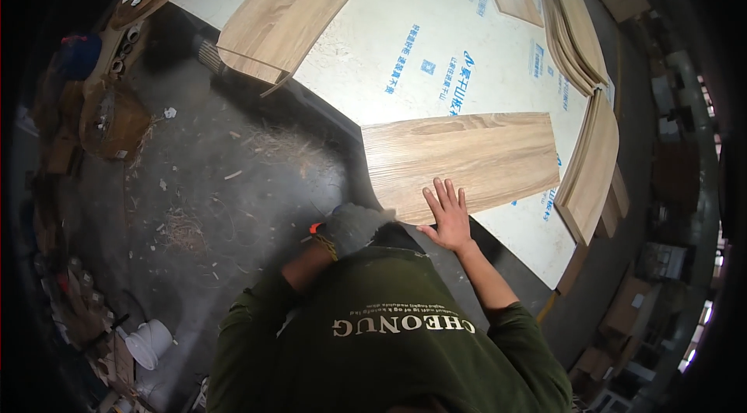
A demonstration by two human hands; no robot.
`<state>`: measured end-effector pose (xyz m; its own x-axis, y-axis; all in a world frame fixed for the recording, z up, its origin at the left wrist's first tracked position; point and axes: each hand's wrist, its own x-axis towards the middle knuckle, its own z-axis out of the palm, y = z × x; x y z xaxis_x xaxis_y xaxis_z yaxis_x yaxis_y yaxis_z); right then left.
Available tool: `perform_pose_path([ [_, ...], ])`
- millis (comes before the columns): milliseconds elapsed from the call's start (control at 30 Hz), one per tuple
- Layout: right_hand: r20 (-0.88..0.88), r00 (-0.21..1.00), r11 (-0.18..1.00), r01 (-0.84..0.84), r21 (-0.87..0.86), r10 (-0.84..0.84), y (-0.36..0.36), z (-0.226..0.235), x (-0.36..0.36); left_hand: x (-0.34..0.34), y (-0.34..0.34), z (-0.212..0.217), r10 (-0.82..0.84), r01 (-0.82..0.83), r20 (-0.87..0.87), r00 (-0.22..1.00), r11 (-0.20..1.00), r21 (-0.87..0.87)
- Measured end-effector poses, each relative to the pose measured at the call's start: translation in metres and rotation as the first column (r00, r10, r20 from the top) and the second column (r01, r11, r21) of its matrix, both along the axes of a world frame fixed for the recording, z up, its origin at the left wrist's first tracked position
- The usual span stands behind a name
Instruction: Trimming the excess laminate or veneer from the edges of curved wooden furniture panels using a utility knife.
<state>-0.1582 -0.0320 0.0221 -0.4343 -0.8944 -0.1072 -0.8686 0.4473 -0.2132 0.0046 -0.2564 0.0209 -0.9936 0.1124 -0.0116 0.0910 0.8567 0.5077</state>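
Observation:
A wood-grain board (467, 156) lies in front of me, over the near edge of a white printed sheet (350, 71). My right hand (449, 222) is bare and rests with spread fingers on the board's near edge, holding nothing. At the board's near left corner is my left hand (350, 230), in a grey glove. Its fingers look curled around something with an orange-red part (315, 228) that sticks out on the left; the rest of that thing is hidden. I cannot tell whether it touches the board's edge.
A longer stack of wood-grain boards (299, 5) lies at the far left of the sheet. Curved boards (572, 32) are piled at the right, with more boards (595, 172) below them. Shavings (183, 230) litter the floor; a white bucket (149, 343) stands lower left.

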Motion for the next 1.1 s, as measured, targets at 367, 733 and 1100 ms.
perform_pose_path([
  [367, -0.021, 0.999, 0.999, 0.03, -0.026, -0.03, -0.008, -0.005, 0.003, -0.035, -0.034, 0.026, 0.256, -0.244, 0.035, 0.966, 0.948, -0.206],
  [733, -0.024, 1.0, 0.996, 0.014, -0.09, -0.017, -0.01, -0.005, 0.002, -0.094, -0.099, 0.002, 0.399, -0.416, -0.127, 0.908, 0.894, -0.168],
  [1100, -0.021, 0.999, 0.997, 0.027, -0.073, -0.029, -0.009, -0.007, 0.001, 0.0, -0.027, -0.023, 0.136, -0.12, -0.222, 0.966, 0.989, 0.082],
])
